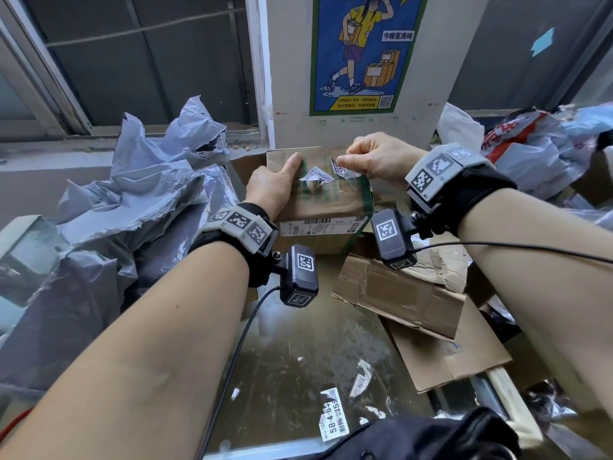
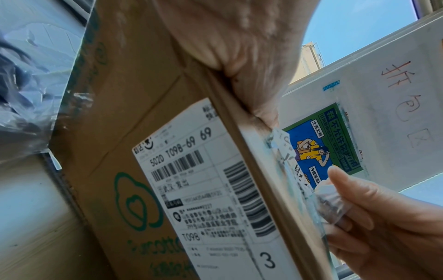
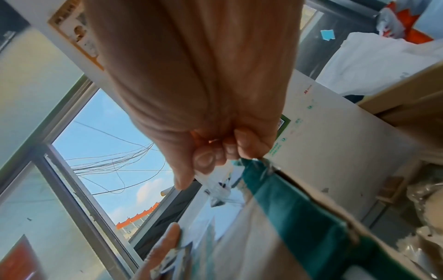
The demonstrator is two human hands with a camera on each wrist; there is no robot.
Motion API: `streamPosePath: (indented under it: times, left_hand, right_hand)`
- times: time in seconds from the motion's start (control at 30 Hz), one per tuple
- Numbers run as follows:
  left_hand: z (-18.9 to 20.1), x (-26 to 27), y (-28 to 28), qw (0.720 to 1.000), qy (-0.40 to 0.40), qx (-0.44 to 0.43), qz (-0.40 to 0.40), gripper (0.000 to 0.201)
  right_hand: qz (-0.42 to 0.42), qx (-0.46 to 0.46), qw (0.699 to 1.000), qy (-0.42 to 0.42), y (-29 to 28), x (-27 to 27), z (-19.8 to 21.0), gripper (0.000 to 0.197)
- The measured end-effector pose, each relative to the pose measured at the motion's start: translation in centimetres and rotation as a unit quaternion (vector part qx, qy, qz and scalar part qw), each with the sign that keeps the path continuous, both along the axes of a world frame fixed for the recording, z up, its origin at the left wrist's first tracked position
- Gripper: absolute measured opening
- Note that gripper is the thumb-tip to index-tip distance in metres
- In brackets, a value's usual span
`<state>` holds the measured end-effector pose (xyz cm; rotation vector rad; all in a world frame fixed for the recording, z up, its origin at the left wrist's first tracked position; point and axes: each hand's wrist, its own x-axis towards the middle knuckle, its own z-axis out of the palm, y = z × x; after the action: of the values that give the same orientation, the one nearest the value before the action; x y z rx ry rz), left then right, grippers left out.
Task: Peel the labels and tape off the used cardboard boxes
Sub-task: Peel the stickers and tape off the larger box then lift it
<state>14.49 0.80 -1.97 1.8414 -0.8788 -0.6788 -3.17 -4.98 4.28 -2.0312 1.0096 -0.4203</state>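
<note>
A brown cardboard box [image 1: 331, 202] with green tape along its right edge stands on the table. My left hand [image 1: 285, 174] lies flat on the box's top left, index finger straight, holding it down. My right hand [image 1: 340, 161] pinches a strip of clear tape [image 1: 348, 172] that carries a torn label scrap, lifted off the top. A crumpled label remnant [image 1: 316, 177] still sticks to the top. A white shipping label [image 2: 203, 189] covers the front face. In the right wrist view my thumb and fingers [image 3: 210, 161] grip the tape [image 3: 215, 185] above the green tape [image 3: 287, 208].
Grey plastic mailer bags [image 1: 132, 210] are heaped at the left. Flattened cardboard [image 1: 404, 293] lies to the right of the box. A white board with a blue poster [image 1: 358, 54] stands behind. Peeled label scraps [image 1: 333, 415] lie on the glass table. More bags [image 1: 537, 151] fill the right.
</note>
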Motion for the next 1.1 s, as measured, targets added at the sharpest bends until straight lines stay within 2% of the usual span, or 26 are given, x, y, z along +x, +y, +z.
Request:
streamPosePath:
  times: [0.1,0.2,0.27,0.37,0.47,0.53,0.63,0.7,0.77,0.83,0.97,1.1]
  left_hand:
    - [-0.2,0.1,0.0,1.000,-0.013,-0.002,-0.002,0.070]
    - [-0.2,0.2,0.3,1.000,-0.021,-0.002,-0.004,0.072]
    - [-0.1,0.1,0.4,0.999,-0.032,-0.001,-0.006,0.072]
    - [0.0,-0.4,0.8,0.996,-0.084,0.014,0.010,0.075]
    - [0.3,-1.3,1.5,0.979,-0.187,0.009,0.087,0.082]
    - [0.3,-2.0,2.1,0.949,-0.277,-0.025,0.146,0.079]
    - [-0.4,-2.2,2.1,0.877,-0.419,-0.146,0.185,0.059]
    - [-0.9,-2.3,1.6,0.843,-0.474,-0.219,0.125,0.048]
    - [-0.8,-3.0,1.4,0.846,-0.503,-0.174,0.002,0.047]
    - [-0.3,-3.9,1.1,0.854,-0.507,-0.091,-0.068,0.046]
    - [0.6,-5.1,0.3,0.861,-0.504,-0.004,-0.065,0.053]
    - [-0.6,-4.8,0.6,0.848,-0.524,0.015,-0.081,0.064]
  right_hand:
    - [-0.013,0.040,0.998,-0.048,0.1,-0.3,-0.1,0.028]
    - [-0.067,0.148,0.970,-0.178,-0.1,-1.0,-0.7,0.031]
    - [-0.090,0.156,0.963,-0.201,0.1,-1.2,-1.1,0.034]
    - [-0.085,0.053,0.988,-0.120,0.7,-1.1,-0.9,0.040]
    - [-0.068,-0.031,0.995,-0.071,1.5,-1.2,-0.3,0.043]
    - [-0.067,-0.109,0.991,-0.034,2.0,-1.3,0.0,0.043]
    - [-0.064,-0.204,0.976,0.032,2.4,-1.4,0.0,0.042]
    - [-0.037,-0.219,0.973,0.066,2.6,-1.4,0.0,0.042]
    - [-0.027,-0.219,0.971,0.094,2.8,-1.4,0.1,0.041]
    - [-0.037,-0.226,0.967,0.109,2.7,-1.4,0.3,0.040]
    - [-0.065,-0.237,0.964,0.102,1.8,-1.7,0.5,0.037]
    - [-0.049,-0.240,0.963,0.110,1.7,-2.0,1.1,0.031]
